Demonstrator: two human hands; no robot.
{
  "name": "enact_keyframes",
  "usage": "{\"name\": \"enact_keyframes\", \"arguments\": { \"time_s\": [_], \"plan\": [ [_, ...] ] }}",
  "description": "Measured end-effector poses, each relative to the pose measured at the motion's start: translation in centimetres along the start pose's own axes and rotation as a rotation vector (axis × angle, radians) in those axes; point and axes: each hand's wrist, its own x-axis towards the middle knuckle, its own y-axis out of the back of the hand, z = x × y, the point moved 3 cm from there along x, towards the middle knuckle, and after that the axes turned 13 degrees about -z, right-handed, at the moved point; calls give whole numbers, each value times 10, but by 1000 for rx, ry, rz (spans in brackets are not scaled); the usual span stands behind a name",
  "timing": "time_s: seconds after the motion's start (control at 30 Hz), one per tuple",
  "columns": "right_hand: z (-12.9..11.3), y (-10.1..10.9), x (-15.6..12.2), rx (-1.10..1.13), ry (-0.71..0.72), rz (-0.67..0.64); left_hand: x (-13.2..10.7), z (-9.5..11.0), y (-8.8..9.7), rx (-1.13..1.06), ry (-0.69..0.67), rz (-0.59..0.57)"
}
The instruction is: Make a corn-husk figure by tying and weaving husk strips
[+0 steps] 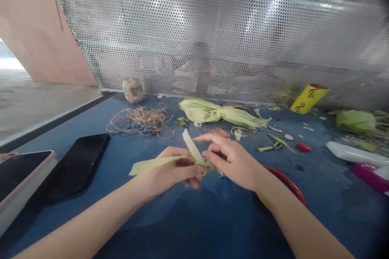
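Observation:
Both my hands meet over the middle of the blue table. My left hand is closed around a pale green corn husk strip that sticks out to the left. My right hand pinches the same husk where a second strip points upward, its index finger stretched out. A bundle of tied corn husks lies just beyond my hands.
A heap of rubber bands and a twine ball sit back left. Two phones lie at left. A yellow roll, more husks, a red-rimmed object and white and purple tools are at right. A perforated metal screen closes the back.

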Motion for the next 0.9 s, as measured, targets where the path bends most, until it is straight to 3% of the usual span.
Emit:
{"name": "enact_keyframes", "arguments": {
  "time_s": [0.13,0.3,0.47,0.6,0.9],
  "plan": [
    [-1,9,-7,97,46,-108,-1,-2,2,-12,15,6],
    [-7,4,-7,110,117,-239,-2,-6,2,-66,29,10],
    [-11,-3,-1,-109,146,-91,-2,-4,-4,-47,14,-112],
    [-9,-7,2,-189,176,-41,-1,-4,-5,6,55,-108],
    [-9,-9,-2,-291,206,-76,0,-4,-4,10,137,-127]
  ]
}}
